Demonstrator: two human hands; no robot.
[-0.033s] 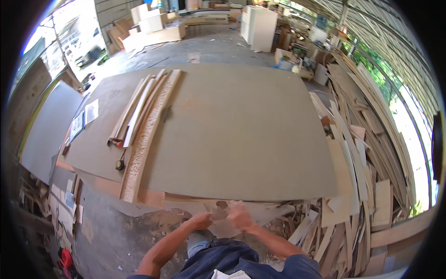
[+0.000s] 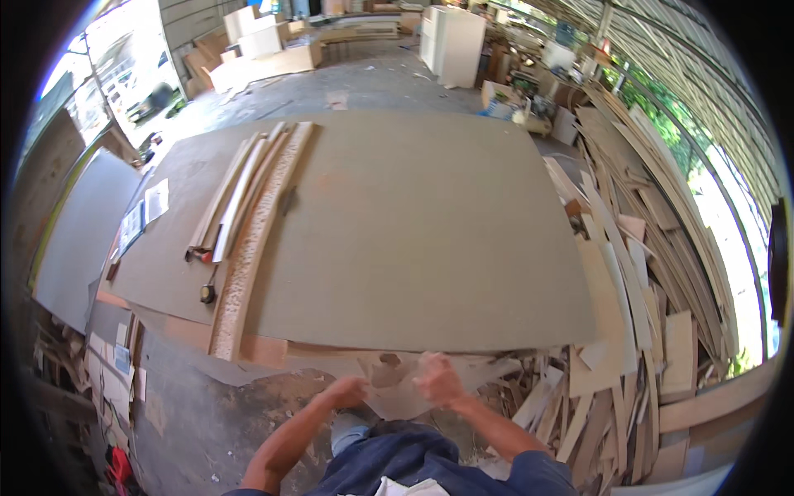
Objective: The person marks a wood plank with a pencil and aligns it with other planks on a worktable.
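Observation:
Both my hands are closed just past the near edge of a large brownish-grey board [image 2: 413, 240], below its level. My left hand [image 2: 350, 392] has its fingers curled in. My right hand [image 2: 439, 381] is a fist, held a little higher and to the right. Between them shows a thin pale sheet [image 2: 395, 398] with a torn-looking gap near its top. Blur hides whether either hand grips it or something small. Several long strips lie left of me on the board, among them a wide speckled wooden plank [image 2: 248, 264] and a white strip [image 2: 240, 198].
A tape measure [image 2: 208, 293] lies beside the plank, and paper sheets [image 2: 156, 199] are at the board's far left. Wood offcuts [image 2: 641, 331] heap up along the right side. A white cabinet [image 2: 451, 48] stands at the back, and a pale panel [image 2: 87, 231] leans at left.
My hands have moved slightly apart, left hand leftward and right hand rightward. The gap between them is wider, with more of the pale sheet showing. The view has shifted a little.

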